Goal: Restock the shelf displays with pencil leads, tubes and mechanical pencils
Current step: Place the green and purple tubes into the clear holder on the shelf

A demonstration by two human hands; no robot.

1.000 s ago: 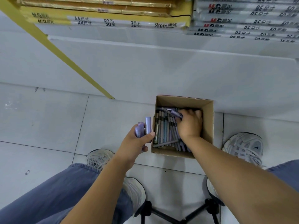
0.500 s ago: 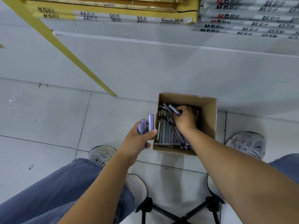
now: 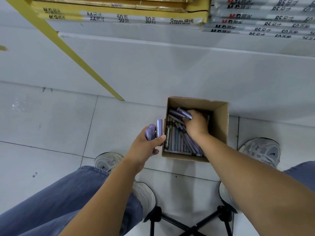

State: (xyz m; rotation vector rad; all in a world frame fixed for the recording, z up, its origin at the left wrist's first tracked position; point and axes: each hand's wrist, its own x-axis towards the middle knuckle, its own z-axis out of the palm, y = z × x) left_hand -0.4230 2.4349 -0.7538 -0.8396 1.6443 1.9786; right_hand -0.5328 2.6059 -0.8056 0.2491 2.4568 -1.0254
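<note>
The cardboard box (image 3: pixel 219 123) stands on the floor (image 3: pixel 51 125) at lower centre of the frame, packed with pencils (image 3: pixel 177 140) lying side by side. The right hand (image 3: pixel 196 125) is inside it, fingers (image 3: pixel 190 122) clamped on a purple tube (image 3: pixel 184 113). The left hand (image 3: pixel 146 147), just left of the box, grips a bundle of purple tubes (image 3: pixel 159 127) held upright.

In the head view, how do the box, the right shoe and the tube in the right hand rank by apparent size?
1. Box
2. Right shoe, clearly smaller
3. Tube pinched by the right hand, smallest by far
All are low near the floor, so nearness hardly matters.
</note>
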